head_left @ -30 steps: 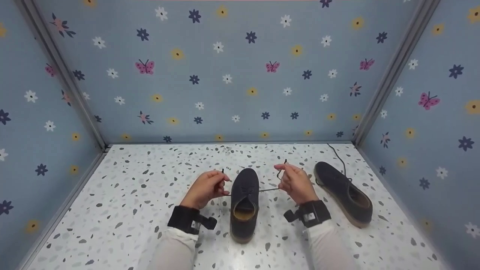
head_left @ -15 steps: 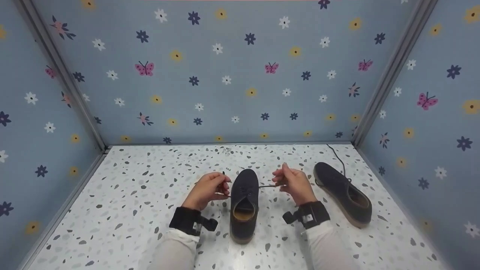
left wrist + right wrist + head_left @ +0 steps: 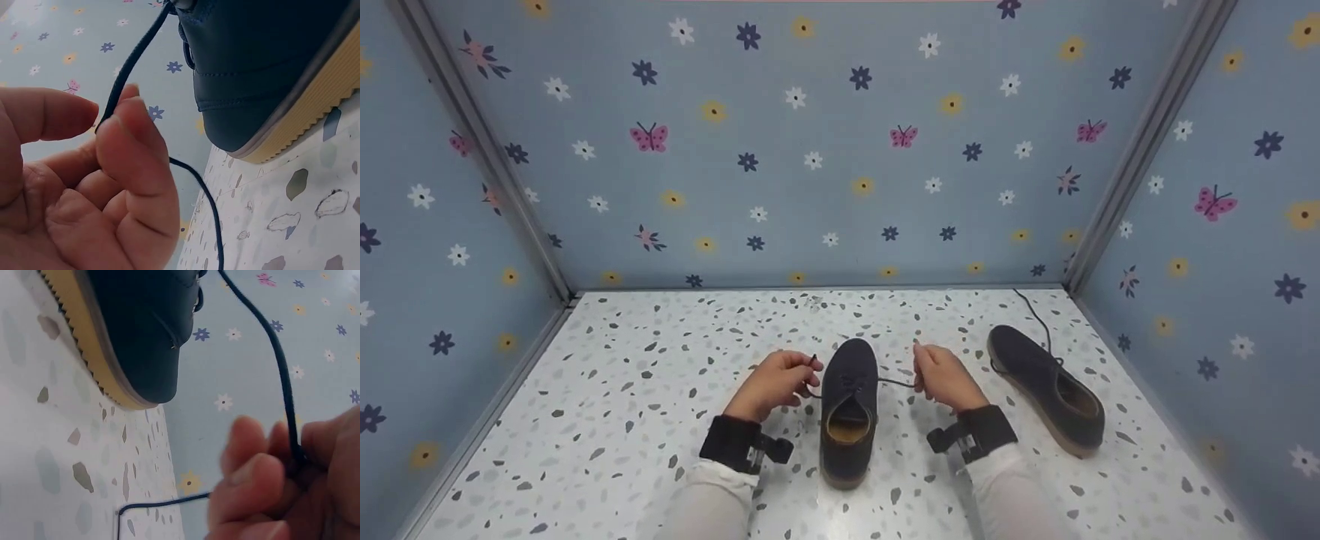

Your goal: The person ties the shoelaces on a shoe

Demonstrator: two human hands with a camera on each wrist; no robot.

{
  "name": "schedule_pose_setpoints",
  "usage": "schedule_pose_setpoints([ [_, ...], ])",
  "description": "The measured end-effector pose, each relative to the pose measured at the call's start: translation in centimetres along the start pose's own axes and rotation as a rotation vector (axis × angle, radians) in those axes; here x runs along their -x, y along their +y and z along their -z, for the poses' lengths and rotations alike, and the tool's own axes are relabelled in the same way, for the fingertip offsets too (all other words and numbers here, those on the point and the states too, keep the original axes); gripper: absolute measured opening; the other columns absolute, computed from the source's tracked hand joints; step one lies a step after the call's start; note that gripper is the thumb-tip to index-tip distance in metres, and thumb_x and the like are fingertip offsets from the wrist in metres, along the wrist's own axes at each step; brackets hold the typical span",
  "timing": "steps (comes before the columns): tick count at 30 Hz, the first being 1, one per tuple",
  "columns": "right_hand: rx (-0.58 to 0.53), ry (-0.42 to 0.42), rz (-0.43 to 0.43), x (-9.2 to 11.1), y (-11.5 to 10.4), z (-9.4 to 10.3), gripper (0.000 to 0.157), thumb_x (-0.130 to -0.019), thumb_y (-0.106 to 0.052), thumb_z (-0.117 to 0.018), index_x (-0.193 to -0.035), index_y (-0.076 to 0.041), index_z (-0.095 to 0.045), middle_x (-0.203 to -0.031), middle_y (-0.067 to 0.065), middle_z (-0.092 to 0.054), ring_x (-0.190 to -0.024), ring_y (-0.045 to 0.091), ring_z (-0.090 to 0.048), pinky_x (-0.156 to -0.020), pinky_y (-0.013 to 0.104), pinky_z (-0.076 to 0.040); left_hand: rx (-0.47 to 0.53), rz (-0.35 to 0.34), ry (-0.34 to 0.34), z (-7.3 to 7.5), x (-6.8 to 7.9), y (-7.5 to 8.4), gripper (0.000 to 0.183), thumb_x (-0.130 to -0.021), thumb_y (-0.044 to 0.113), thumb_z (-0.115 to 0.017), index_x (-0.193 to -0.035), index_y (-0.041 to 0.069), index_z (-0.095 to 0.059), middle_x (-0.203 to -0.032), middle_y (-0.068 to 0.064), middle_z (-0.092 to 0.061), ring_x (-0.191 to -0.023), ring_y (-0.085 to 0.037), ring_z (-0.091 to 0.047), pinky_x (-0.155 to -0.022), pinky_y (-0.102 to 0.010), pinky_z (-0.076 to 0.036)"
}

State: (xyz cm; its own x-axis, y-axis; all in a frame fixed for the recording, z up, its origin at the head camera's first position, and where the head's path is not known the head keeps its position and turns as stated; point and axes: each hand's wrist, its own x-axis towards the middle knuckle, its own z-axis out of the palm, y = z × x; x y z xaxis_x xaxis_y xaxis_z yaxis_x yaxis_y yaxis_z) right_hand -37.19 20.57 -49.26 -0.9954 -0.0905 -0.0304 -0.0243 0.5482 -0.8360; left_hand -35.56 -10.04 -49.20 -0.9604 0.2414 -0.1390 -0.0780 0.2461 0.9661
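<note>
A dark navy lace-up shoe [image 3: 847, 457] sits sole-down between my hands, toe pointing away from me. To its left, my left hand [image 3: 769, 388] holds one end of the dark shoelace [image 3: 135, 59] between curled fingers, and the lace tip pokes up above them. On the shoe's other side, my right hand [image 3: 950, 377] grips the opposite lace end [image 3: 281, 368] in bent fingers. A short, slightly sagging stretch of lace [image 3: 896, 382] runs from the shoe to that hand. In both wrist views a loose tail of lace trails past the fingers.
A matching shoe [image 3: 1042, 386] lies angled at the right, its lace [image 3: 1037, 316] reaching the back wall. The speckled white tabletop [image 3: 660, 450] is bounded by flowered blue panels [image 3: 825, 150] at the back and sides.
My right hand's fingers spread, then drew together lower on the lace, whose tip no longer shows above them. The left hand shifted slightly toward me. The lace on the right now sags a little.
</note>
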Motion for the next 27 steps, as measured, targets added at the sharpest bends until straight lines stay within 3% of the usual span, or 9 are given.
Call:
schedule_pose_setpoints([
  [4,0.087,-0.066,0.017,0.1,-0.1,0.2,0.037,-0.105,-0.022,-0.034,-0.088,-0.003,-0.061,-0.067,0.004,-0.063,-0.051,0.017,-0.052,-0.052,0.029,-0.043,-0.044,-0.022,-0.028,0.1,0.3,0.1,0.028,-0.101,0.010,-0.052,-0.119,-0.003,-0.068,-0.089,-0.004,-0.076,-0.070,-0.011,-0.064,-0.056,-0.023,-0.048],
  [9,0.211,-0.097,0.040,-0.1,-0.9,1.1,0.028,-0.101,-0.017,-0.041,-0.095,-0.005,-0.066,-0.073,0.005,-0.062,-0.062,0.019,-0.055,-0.060,0.031,-0.044,-0.089,-0.035,-0.053,0.2,0.4,0.2,0.024,-0.105,0.017,-0.058,-0.114,-0.002,-0.070,-0.096,-0.010,-0.081,-0.063,-0.008,-0.067,-0.052,-0.023,-0.044],
  [16,0.353,-0.130,0.139,-0.3,-2.4,2.2,0.024,-0.105,-0.015,-0.051,-0.106,-0.007,-0.073,-0.081,0.007,-0.070,-0.065,0.015,-0.058,-0.066,0.032,-0.046,-0.143,-0.013,0.011,0.0,0.3,0.5,0.016,-0.103,0.019,-0.059,-0.100,0.006,-0.066,-0.095,-0.004,-0.082,-0.063,-0.009,-0.069,-0.049,-0.023,-0.044],
  [22,0.439,-0.093,0.236,-0.6,-3.7,3.1,0.021,-0.105,-0.018,-0.060,-0.088,-0.009,-0.071,-0.070,0.002,-0.072,-0.057,0.011,-0.063,-0.066,0.032,-0.053,-0.214,-0.038,0.073,-0.3,0.3,0.7,0.017,-0.101,0.022,-0.064,-0.093,0.007,-0.067,-0.087,-0.002,-0.082,-0.059,-0.010,-0.069,-0.045,-0.022,-0.041],
  [27,0.522,-0.008,0.341,-1.2,-5.1,3.6,0.029,-0.102,-0.022,-0.067,-0.074,-0.011,-0.069,-0.065,-0.001,-0.066,-0.056,0.011,-0.055,-0.066,0.033,-0.047,-0.250,-0.063,0.113,-0.5,0.2,0.5,0.016,-0.099,0.023,-0.067,-0.091,0.009,-0.070,-0.082,0.000,-0.081,-0.058,-0.010,-0.067,-0.042,-0.022,-0.037],
])
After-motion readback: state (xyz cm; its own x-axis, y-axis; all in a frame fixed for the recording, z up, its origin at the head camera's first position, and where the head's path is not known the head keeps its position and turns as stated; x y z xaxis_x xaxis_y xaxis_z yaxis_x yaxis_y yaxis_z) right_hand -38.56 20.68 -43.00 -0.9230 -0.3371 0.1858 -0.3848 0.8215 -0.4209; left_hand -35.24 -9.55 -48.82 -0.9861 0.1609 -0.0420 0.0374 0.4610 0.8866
